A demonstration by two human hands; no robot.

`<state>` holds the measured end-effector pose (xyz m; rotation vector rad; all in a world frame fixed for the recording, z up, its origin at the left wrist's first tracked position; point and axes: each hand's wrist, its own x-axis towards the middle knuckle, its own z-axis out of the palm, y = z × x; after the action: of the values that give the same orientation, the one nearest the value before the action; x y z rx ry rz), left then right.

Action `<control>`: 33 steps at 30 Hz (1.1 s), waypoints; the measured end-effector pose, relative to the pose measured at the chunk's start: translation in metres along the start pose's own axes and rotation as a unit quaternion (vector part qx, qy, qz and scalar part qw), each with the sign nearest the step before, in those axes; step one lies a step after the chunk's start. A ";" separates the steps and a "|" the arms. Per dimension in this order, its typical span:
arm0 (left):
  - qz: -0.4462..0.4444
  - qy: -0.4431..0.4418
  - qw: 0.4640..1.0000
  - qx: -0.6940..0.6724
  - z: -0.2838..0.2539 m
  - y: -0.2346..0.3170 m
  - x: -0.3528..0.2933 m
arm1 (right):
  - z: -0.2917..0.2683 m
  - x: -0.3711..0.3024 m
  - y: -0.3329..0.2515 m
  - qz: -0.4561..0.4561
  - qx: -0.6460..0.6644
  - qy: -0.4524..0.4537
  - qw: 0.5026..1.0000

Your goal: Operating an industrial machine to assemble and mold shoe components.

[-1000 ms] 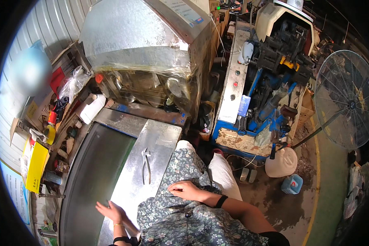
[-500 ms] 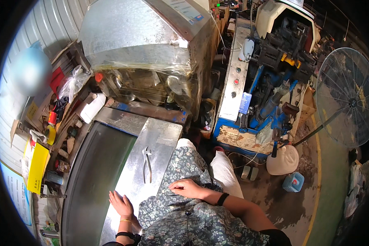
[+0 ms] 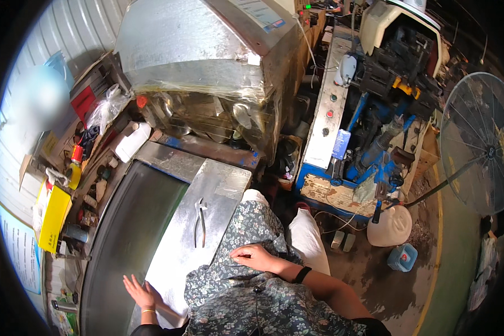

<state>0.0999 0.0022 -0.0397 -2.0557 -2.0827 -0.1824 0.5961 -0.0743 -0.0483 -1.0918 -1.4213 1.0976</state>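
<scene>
My left hand (image 3: 140, 293) is open, its fingers spread over the left edge of the metal plate (image 3: 178, 245), beside the dark belt (image 3: 130, 229). Whether it touches either surface I cannot tell. My right hand (image 3: 254, 257) rests on the flowered apron (image 3: 246, 291) over my lap, its fingers loosely bent and nothing seen in them. On the plate, ahead of both hands, lies a pair of pliers (image 3: 199, 224) with dark handles and its jaws pointing away from me.
A large metal housing (image 3: 190, 50) stands beyond the belt. At left, a shelf holds a white jug (image 3: 133, 143) and a yellow box (image 3: 55, 218). A blue-framed machine (image 3: 369, 129), a floor fan (image 3: 479, 145), a pale canister (image 3: 390, 225) and a blue container (image 3: 402, 257) are at right.
My left hand has moved left and toward me, off the plate's middle to its left edge by the belt. The right hand and the pliers stay put; the view has shifted slightly.
</scene>
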 end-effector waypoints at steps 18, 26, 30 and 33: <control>-0.152 0.027 0.986 -0.062 0.013 -0.007 -0.025 | 0.000 -0.007 0.002 0.059 0.005 0.021 0.998; -0.280 0.046 0.952 -0.116 0.020 -0.042 0.001 | 0.012 0.004 -0.016 0.063 -0.011 0.012 0.998; -0.043 -0.046 0.984 0.168 -0.035 -0.022 0.040 | 0.008 0.007 -0.015 0.075 -0.024 0.039 0.996; -0.328 -0.234 0.902 0.157 -0.061 -0.080 0.037 | 0.011 0.006 -0.017 0.061 -0.004 0.025 0.998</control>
<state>0.0233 0.0225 0.0330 -1.2258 -2.7953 0.5708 0.5830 -0.0727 -0.0317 -1.2161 -1.3350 1.1442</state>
